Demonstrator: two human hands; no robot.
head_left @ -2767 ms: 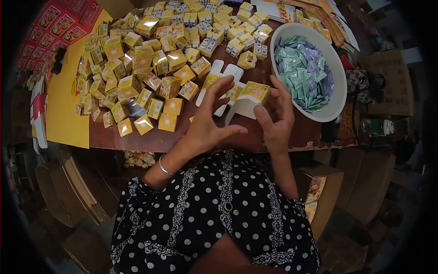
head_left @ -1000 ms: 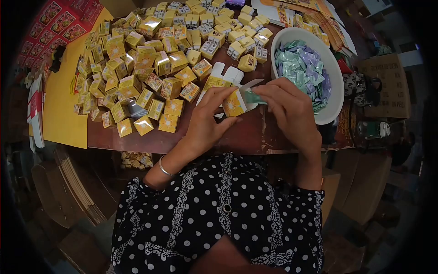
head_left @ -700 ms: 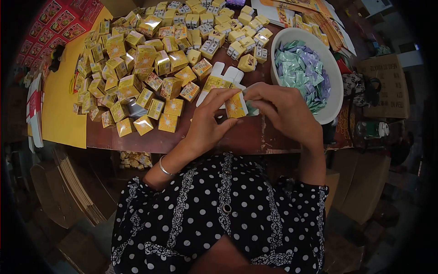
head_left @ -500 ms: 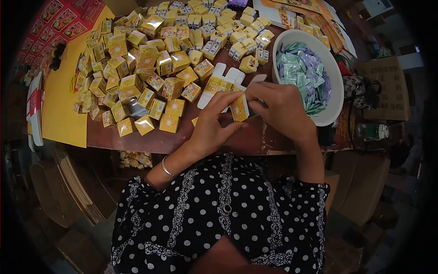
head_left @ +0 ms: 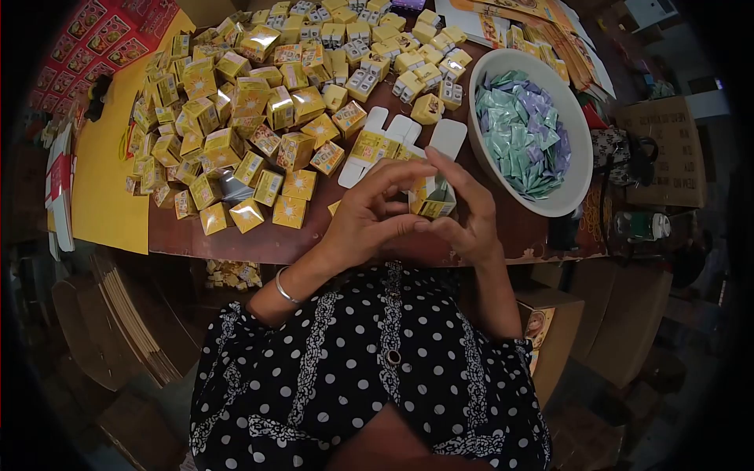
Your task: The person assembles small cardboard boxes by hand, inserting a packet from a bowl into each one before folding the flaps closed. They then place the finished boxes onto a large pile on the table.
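By the brown table's (head_left: 275,247) front edge, my left hand (head_left: 352,216) and right hand (head_left: 474,216) grip a small yellow cardboard box (head_left: 433,207) that over-squeezing could crumple.

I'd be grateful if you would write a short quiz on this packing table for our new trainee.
1. Multiple choice: what fills the white bowl? A) yellow cubes; B) green and purple sachets; C) rubber bands.
2. Short answer: on which wrist does the person wear the silver bangle?
3. True or false: the small yellow box between the left hand and the right hand is open.

Key: 1, B; 2, the left; 3, true.
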